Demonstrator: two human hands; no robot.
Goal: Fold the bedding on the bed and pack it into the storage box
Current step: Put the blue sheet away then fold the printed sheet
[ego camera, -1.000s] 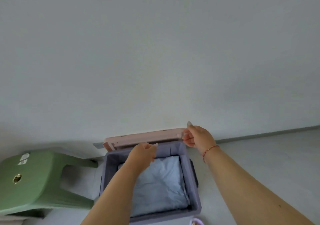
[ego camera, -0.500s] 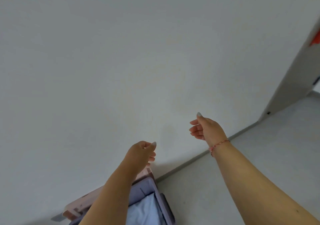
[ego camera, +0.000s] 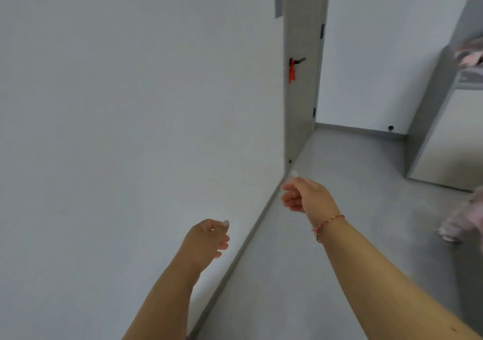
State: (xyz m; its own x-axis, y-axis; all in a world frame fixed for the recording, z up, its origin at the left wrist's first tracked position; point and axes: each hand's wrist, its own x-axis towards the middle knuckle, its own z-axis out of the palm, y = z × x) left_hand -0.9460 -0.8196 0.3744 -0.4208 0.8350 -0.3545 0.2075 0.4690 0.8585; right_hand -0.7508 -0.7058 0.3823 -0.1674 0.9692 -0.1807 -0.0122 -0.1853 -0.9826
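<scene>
A pale wall fills most of the view, meeting a grey floor along a baseboard. Beyond it stands a grey door with a dark handle carrying a red tag. At the right edge a blurred pink shape sits low near the floor; what it is cannot be told. The storage box and the bedding are not in view, so their whereabouts cannot be read from here.

The likely risk is that the person heads for the bed with the head turned quickly: the view is smeared at the right edge, and the pink shape on the floor could be stepped on or tripped over. It also cannot be confirmed whether the box lid is closed.

Both arms reach forward, apart from each other. The left hand hangs with fingers loosely curled; its grip holds nothing and touches nothing. The right hand, a red string bracelet at its wrist, is likewise loosely curled, thumb up, its grip empty and clear of wall and floor.
</scene>
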